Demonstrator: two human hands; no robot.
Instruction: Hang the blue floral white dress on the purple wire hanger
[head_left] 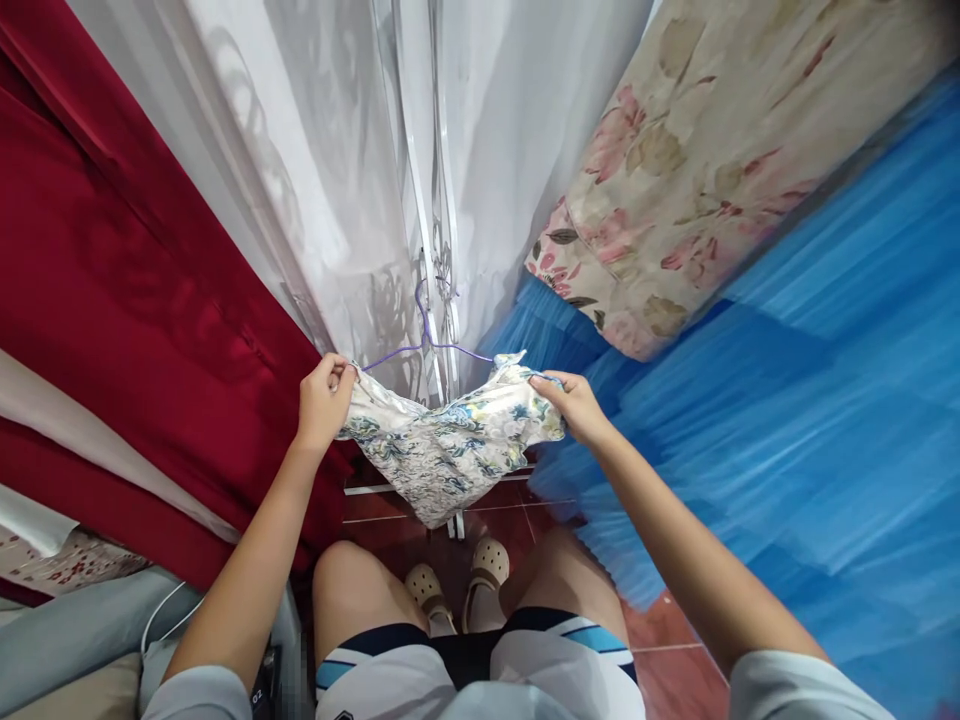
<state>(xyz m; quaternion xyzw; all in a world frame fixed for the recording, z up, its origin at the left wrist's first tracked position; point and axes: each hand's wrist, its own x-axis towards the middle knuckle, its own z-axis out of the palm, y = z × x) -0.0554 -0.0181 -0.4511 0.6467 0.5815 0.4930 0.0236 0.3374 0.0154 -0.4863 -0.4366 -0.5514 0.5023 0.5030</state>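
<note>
A small white garment with a blue and yellow floral print (442,445) hangs stretched between my two hands. My left hand (324,400) is closed on its left edge. My right hand (574,405) pinches its right edge. A thin purple wire hanger (425,340) sits just behind and above the garment, its hook up against a white rack pole (442,250). The hanger's left end meets the garment near my left hand.
A red curtain (112,300) hangs on the left and a white sheer curtain (330,180) in the middle. On the right are blue fabric (787,420) and a floral cushion (675,170). My legs and beige clogs (457,590) stand on red floor tiles.
</note>
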